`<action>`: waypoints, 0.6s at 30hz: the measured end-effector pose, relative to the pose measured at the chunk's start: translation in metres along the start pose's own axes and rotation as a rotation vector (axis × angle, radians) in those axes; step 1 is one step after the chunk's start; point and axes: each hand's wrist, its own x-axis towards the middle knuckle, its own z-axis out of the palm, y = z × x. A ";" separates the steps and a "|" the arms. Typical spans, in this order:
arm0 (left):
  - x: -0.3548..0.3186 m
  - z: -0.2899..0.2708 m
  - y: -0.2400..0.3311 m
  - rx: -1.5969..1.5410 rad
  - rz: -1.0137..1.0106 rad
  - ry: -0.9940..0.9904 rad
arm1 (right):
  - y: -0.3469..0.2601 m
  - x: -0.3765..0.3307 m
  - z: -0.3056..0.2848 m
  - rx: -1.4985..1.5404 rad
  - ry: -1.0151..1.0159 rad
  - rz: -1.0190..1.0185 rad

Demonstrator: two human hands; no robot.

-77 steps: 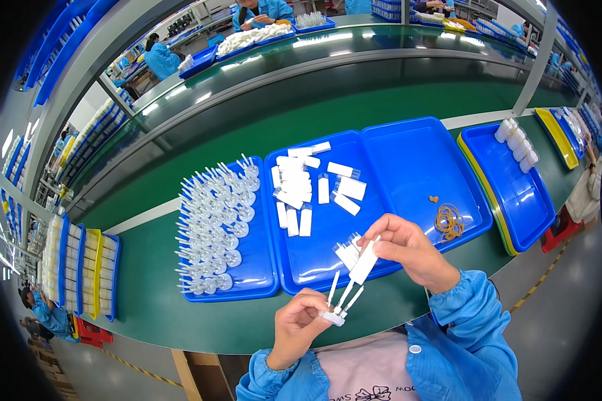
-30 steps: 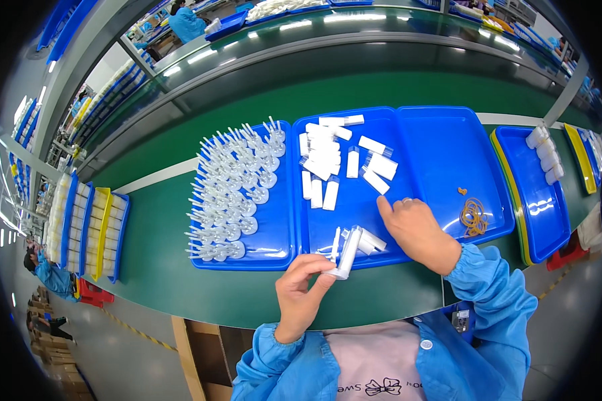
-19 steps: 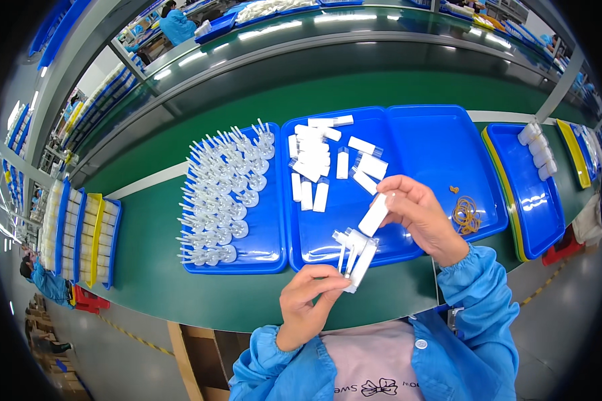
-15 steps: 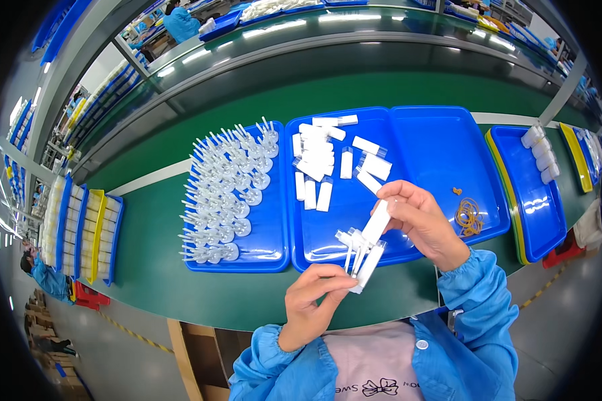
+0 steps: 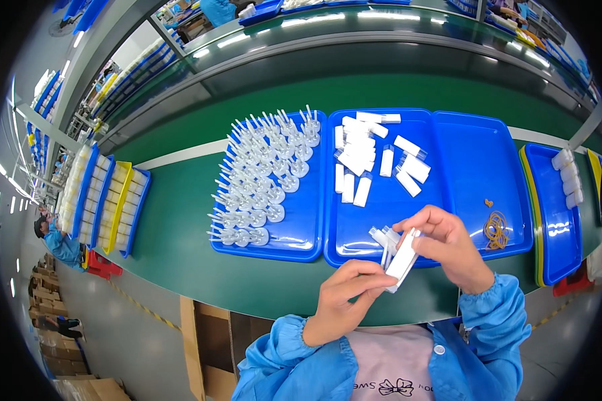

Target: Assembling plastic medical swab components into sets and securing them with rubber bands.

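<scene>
Both my hands meet over the front edge of the blue trays. My left hand [image 5: 348, 297] is closed, thumb and fingers pinching the lower end of a white oblong block [image 5: 403, 259] and thin clear stems with pale heads [image 5: 383, 236]. My right hand [image 5: 445, 244] grips the upper end of the white oblong blocks, which lie close together; its fingers hide part of them. Behind, similar white blocks with clear ends [image 5: 360, 148] lie loosely piled in the middle blue tray [image 5: 354, 234]. Clear plastic pieces with round bases and thin stems [image 5: 257, 187] crowd the left blue tray [image 5: 301, 244].
Tan rubber bands [image 5: 495, 230] lie in the right-hand blue tray [image 5: 478, 167]. Farther right, stacked trays [image 5: 558, 234] hold white cylindrical pieces [image 5: 568, 179]. At the left stand upright blue and yellow trays [image 5: 114, 207] with white goods. Cardboard boxes [image 5: 211, 347] sit below the green table [image 5: 170, 220].
My right hand has brought its white block down against the one in my left hand, so the two lie together. The whole scene has shifted rightward in the picture.
</scene>
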 end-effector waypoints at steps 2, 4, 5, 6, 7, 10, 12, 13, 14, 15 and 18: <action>0.000 0.007 0.005 -0.055 -0.041 0.239 | 0.007 -0.002 0.009 0.020 0.012 -0.013; 0.000 0.007 0.001 -0.051 -0.056 0.270 | 0.009 -0.005 0.009 0.024 -0.018 -0.004; -0.002 -0.002 -0.008 -0.012 -0.050 0.190 | 0.007 -0.003 0.007 -0.005 -0.039 -0.010; -0.004 -0.008 -0.016 0.034 -0.043 0.110 | 0.006 -0.001 0.005 -0.029 -0.064 -0.017; -0.007 -0.009 -0.023 -0.033 -0.124 0.152 | 0.003 0.005 0.002 -0.059 -0.103 -0.061; -0.005 -0.015 -0.026 -0.333 -0.271 0.293 | 0.013 0.031 -0.016 -0.831 0.048 -0.497; -0.002 -0.023 -0.025 -0.355 -0.197 0.357 | 0.026 0.037 -0.019 -1.165 0.054 -0.502; -0.002 -0.026 -0.026 -0.353 -0.180 0.359 | 0.032 0.038 -0.020 -1.250 -0.014 -0.421; -0.001 -0.029 -0.027 -0.350 -0.163 0.361 | 0.036 0.038 -0.021 -1.332 -0.081 -0.339; -0.002 -0.031 -0.028 -0.355 -0.160 0.366 | 0.039 0.038 -0.022 -1.229 -0.160 -0.320; -0.003 -0.034 -0.030 -0.371 -0.160 0.370 | 0.040 0.037 -0.019 -1.301 -0.179 -0.258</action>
